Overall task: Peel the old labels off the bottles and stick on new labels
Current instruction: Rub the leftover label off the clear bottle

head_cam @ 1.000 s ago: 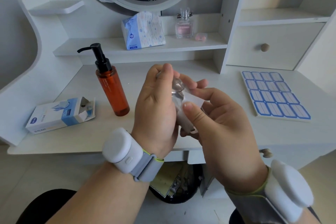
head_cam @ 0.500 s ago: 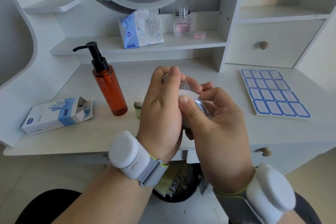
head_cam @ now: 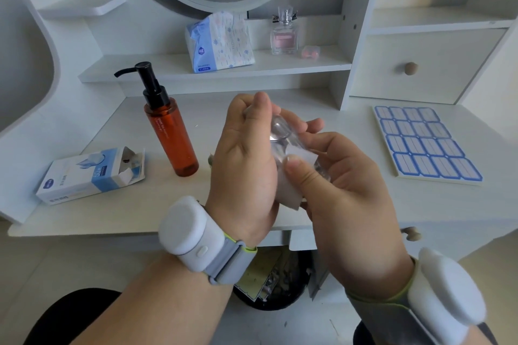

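A small clear bottle [head_cam: 280, 131] sits between both hands above the desk's front edge. My left hand [head_cam: 244, 159] grips it from the left, fingers curled round its top. My right hand [head_cam: 339, 187] holds it from the right, the thumb pressing a white label [head_cam: 288, 193] against the bottle's side. Most of the bottle is hidden by my fingers. A sheet of blue-bordered new labels [head_cam: 426, 143] lies on the desk to the right. An amber pump bottle [head_cam: 171, 131] stands upright to the left.
An opened white-and-blue box [head_cam: 89, 173] lies at the desk's left. On the back shelf stand a tissue pack [head_cam: 218, 42], a perfume bottle [head_cam: 284, 35] and a small pink thing [head_cam: 310, 51]. A dark waste bin [head_cam: 274, 280] sits under the desk.
My right thumb has slid down the bottle's side over the white label. Both hands have turned the bottle a little; its clear top now shows between them.
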A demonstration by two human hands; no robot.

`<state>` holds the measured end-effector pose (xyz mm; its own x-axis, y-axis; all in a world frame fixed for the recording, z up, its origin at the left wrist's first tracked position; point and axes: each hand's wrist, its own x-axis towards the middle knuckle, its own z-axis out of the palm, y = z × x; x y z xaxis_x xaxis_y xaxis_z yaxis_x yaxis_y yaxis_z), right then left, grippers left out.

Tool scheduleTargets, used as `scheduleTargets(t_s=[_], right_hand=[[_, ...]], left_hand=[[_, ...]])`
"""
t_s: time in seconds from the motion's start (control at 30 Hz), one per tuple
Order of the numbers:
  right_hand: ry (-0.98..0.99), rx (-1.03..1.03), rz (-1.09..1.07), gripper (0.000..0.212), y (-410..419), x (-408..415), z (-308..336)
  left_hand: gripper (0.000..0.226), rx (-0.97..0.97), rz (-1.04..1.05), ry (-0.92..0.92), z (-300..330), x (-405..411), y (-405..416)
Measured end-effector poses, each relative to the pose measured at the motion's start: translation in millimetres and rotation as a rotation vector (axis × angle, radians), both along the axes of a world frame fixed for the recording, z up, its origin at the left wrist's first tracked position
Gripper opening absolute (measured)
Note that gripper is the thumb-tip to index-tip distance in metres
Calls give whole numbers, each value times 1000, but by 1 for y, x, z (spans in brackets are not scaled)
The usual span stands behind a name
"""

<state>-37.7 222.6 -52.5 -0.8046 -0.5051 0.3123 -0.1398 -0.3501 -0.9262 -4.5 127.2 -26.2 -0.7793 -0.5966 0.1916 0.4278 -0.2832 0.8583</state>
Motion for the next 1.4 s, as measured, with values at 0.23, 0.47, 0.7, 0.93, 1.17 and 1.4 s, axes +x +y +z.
scheduleTargets(t_s=[0.23,0.47,0.7,0.93,1.17,1.4], right_hand=[[-30,-20,-166,27,-4,4,6],[-60,-40,73,19,2,3,3],[-168,-159,110,21,2,3,4],[-247,-167,-24,20,-5,10,9],[-38,-112,71,13,-1,10,5],[-87,-123,66,13,-1,7,4]], left_hand=[[25,-37,-61,28,-4,-1,7],[30,61,-77,-41,5,6,-6],[29,-6,-159,86,11,5,-12],[27,-64,-169,73,1,4,-3],[26,88,-177,-51,9,5,-9],[25,29,-164,19,9,5,-7]])
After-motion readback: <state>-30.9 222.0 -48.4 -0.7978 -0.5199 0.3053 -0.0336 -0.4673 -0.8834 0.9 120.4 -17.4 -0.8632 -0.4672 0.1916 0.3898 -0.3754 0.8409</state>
